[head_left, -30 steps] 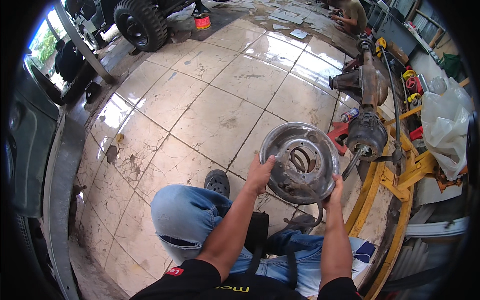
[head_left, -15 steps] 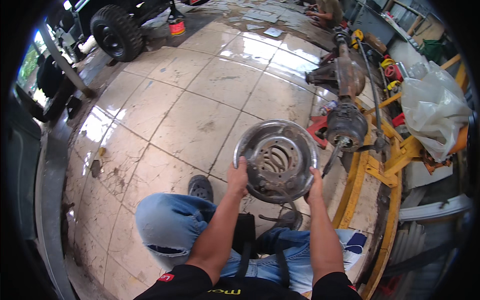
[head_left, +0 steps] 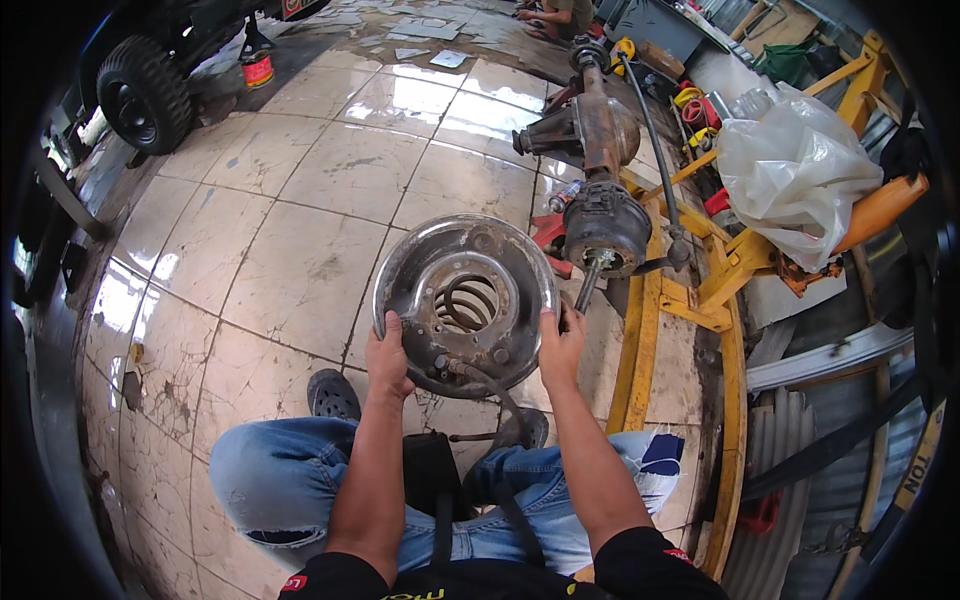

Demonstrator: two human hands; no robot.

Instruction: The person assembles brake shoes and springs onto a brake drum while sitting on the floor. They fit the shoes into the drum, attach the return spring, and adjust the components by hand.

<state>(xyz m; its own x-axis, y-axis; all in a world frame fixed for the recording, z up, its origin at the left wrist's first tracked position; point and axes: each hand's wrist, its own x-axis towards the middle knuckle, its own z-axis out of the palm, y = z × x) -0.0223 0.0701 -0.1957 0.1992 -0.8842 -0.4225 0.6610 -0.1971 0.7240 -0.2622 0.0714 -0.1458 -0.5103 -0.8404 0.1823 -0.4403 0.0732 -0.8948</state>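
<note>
I hold up a round, dished brake backing plate (head_left: pixel 400 262) of worn dark metal in front of my knees. My left hand (head_left: pixel 388 357) grips its lower left rim, thumb on the near face. The opposite rim is in my right hand (head_left: pixel 562 345), some of whose fingers are hidden behind it. Bolt holes ring its centre opening, and a coil spring (head_left: pixel 462 303) on the floor shows through. From the plate's lower part a dark hose (head_left: pixel 497 385) curves down toward my shoe.
To the right, a rusty axle housing (head_left: pixel 607 128) with a brake drum (head_left: pixel 605 228) lies beside a yellow metal frame (head_left: pixel 640 345). A clear plastic bag (head_left: pixel 790 170) hangs there. A vehicle tyre (head_left: pixel 145 95) and red can (head_left: pixel 257 68) stand far left. Another person (head_left: pixel 560 15) crouches at the back.
My view has swung to the right, so the surroundings sit further left. The plate has come slightly nearer and tilted more toward me, with both hands still on its rim.
</note>
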